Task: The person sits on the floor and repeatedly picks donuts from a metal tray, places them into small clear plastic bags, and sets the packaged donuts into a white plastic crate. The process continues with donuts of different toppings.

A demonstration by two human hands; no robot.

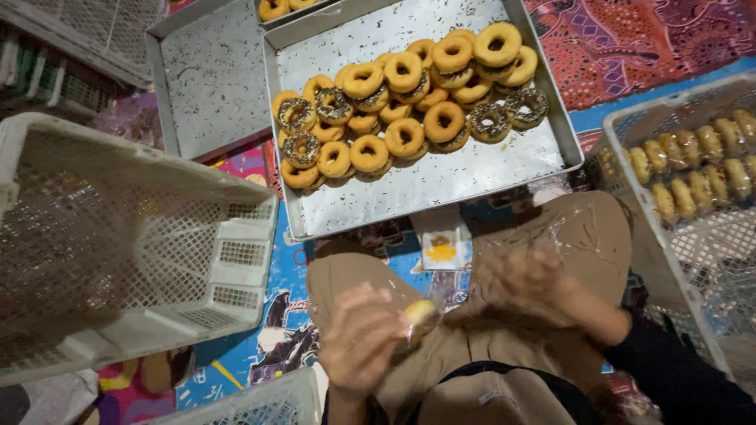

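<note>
Here, left hand (358, 340) pinches a glossy bagged doughnut (420, 318); right hand (529, 282), blurred, grip unclear; metal tray (441, 185) at twelve o'clock.

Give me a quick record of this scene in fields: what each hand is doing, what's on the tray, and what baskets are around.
left hand: holds a wrapped doughnut in clear plastic
right hand: blurred, above the lap, nothing clearly held
metal tray: pile of ring doughnuts, some plain, some with dark sprinkles
second tray: bare metal, left of the first
white basket, left: mesh crate, no doughnuts visible inside
white basket, right: rows of wrapped doughnuts
small packet: lies just below the tray
floor: patterned coloured mats
</note>
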